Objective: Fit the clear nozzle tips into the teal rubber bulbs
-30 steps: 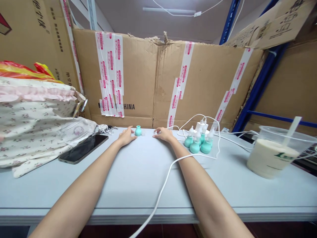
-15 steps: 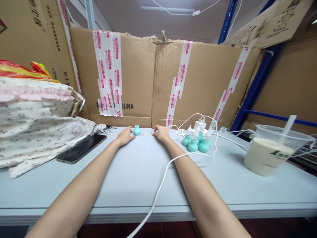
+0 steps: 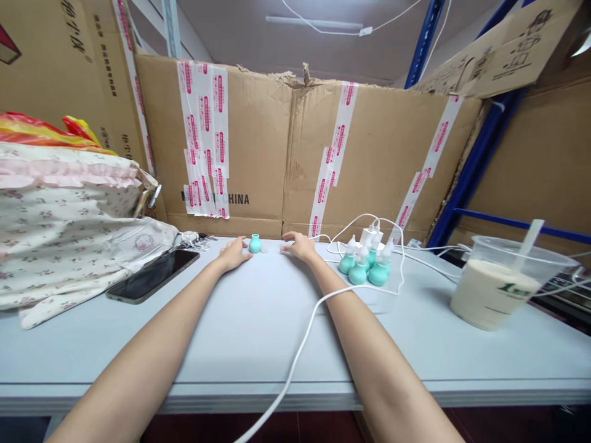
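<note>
right hand [image 3: 300,246] nearer (barely) one bottle [image 3: 255,245]

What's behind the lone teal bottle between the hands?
A cardboard panel stands behind the teal bottle, at the back of the tabletop. The bottle covers whatever is directly behind its body.

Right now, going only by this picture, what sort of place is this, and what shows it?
Probably a makeshift work corner in a storeroom or workshop: a grey table backed by a taped cardboard panel, with a blue metal post at right.
</note>
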`<state>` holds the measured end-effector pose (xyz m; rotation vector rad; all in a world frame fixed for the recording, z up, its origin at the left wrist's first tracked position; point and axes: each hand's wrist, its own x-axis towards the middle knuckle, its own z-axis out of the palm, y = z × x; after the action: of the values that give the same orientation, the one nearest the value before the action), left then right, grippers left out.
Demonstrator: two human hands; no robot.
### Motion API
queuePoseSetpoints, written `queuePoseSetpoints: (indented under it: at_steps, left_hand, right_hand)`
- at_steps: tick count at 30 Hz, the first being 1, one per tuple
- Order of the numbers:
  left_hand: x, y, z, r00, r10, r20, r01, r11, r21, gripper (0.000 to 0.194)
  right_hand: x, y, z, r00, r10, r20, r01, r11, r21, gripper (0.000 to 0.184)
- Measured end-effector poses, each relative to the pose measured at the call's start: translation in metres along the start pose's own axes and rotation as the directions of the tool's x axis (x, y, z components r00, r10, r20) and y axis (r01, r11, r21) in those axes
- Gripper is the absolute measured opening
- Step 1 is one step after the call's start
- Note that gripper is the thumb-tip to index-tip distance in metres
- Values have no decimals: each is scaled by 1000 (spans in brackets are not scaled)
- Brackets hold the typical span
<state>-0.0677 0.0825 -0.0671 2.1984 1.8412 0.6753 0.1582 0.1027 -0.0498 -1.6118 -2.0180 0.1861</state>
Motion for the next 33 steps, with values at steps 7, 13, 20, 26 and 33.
queuePoseSetpoints:
  at_steps: [7,13,20,26,33]
  left_hand:
    - [3,-3,4,1000,-18,-5,18,1000,-5,68]
    - [4,-1,0,929,80,-361,-88,996,-6,77]
    - [-5,8,-11,775,255,-578,-218,967,134,57]
    - [-21,38,-14,773,316,-550,-325,942,85,53]
    - [-40,102,-3,814,533,-232,-577,695,-428,54]
  right_hand:
    - [-8,-29,-54,979,-91,-184,72,992,-108,22]
    - [-52,-26,-154,998,-53,24,58,916,-397,23]
    - [-99,13,-178,991,51,123,32,804,-593,24]
    - [-105,8,-167,995,-77,58,95,883,-459,20]
    - [-79,-42,-134,887,-450,-104,461,865,199,13]
